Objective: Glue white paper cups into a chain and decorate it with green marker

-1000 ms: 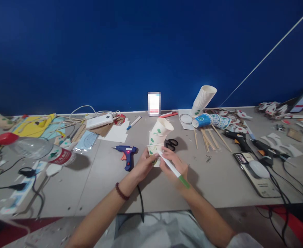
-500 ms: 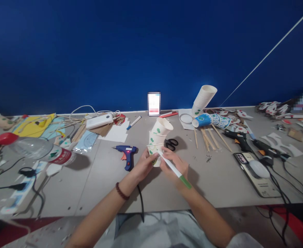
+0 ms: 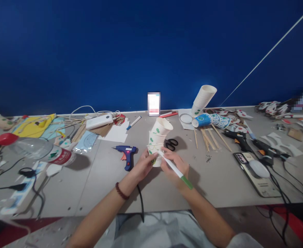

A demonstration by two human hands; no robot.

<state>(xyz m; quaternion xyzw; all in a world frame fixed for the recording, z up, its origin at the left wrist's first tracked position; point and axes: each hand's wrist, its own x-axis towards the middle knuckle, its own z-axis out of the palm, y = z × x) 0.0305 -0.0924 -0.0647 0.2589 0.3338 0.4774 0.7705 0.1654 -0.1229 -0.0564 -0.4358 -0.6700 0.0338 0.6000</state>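
Several white paper cups with green leaf prints (image 3: 157, 137) are joined in a bent column in front of me, the open top tilted to the right. My left hand (image 3: 144, 165) grips the lower cup from the left, its thumb on the side. My right hand (image 3: 175, 164) holds a white marker with a green end (image 3: 174, 168), its tip at the lower cup's surface; some right fingers are near or against the cup. Black-handled scissors (image 3: 171, 144) lie just behind my right hand. A blue glue gun (image 3: 127, 153) rests left of the cups.
At the left are a plastic bottle (image 3: 48, 148) and a power strip (image 3: 28, 187). A lit phone (image 3: 154, 104) stands at the back. To the right are a leaning cup stack (image 3: 204, 98), blue cups (image 3: 213, 120), wooden sticks (image 3: 208, 139), black glue guns and a phone (image 3: 257, 175).
The marker and my right hand have shifted very slightly; the marker's green end is a little lower and to the right. The cups and my left hand look almost unmoved.
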